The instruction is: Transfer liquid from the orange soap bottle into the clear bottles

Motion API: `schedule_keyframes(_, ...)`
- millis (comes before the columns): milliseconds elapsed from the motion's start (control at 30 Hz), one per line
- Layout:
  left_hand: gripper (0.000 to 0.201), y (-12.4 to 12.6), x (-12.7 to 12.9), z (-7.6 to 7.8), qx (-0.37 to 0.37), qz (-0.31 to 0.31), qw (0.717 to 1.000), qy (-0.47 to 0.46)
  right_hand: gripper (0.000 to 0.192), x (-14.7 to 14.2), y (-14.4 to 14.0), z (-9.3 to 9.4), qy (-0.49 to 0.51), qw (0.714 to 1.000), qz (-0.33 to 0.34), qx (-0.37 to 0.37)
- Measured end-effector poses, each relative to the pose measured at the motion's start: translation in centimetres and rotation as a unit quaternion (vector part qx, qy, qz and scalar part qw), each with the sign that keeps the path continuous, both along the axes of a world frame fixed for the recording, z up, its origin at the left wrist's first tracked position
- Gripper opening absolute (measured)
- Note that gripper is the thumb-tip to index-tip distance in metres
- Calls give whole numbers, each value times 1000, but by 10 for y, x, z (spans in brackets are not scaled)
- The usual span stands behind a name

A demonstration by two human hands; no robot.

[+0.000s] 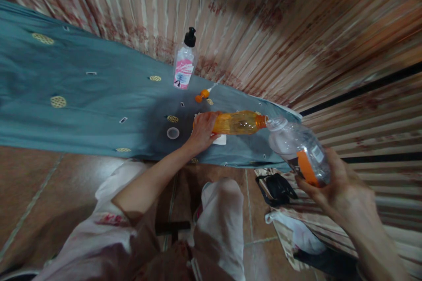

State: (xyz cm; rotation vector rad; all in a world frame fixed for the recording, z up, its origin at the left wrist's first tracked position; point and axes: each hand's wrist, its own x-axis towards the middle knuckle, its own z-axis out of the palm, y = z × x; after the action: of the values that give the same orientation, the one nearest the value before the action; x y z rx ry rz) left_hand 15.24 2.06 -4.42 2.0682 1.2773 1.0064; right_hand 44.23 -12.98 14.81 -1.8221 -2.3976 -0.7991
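My left hand (203, 131) is wrapped round the lower part of a see-through orange bottle (242, 122), whose open mouth points right. My right hand (344, 186) grips a clear plastic bottle (290, 140) with an orange and dark label, tilted so its open mouth is at the orange bottle's mouth. Whether the two rims touch, I cannot tell. Beneath the orange bottle a bit of something white (220, 139) shows. A small round cap (173, 133) lies left of my left hand. Beyond that hand rests an orange pump top (204, 93) with a thin clear tube.
A clear pump bottle (183, 68) with a black pump and pink label is at the back, by the pleated curtain (138, 13). Teal cloth with pineapple prints (99, 96) covers the narrow surface. A black strapped item (277, 188) and a whitish cloth (303, 230) lie low on the right.
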Motion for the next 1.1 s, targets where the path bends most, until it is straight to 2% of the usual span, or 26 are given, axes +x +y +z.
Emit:
schedule_keyframes(100,70,0,0,-1,6,1,1000,-1,70,0,1,0,-20,999,20,16)
schedule_keyframes(500,69,0,1,-4,19,8,1000,-3,72,3,-1,-2,6,1000,-27,-14)
schedule_keyframes(667,69,0,3,-7,24,18,1000,-5,75,6,-1,-4,-1,1000,-8,11)
schedule_keyframes(1100,66,1,1,-6,19,6,1000,-8,77,5,-3,-3,7,1000,-23,-11)
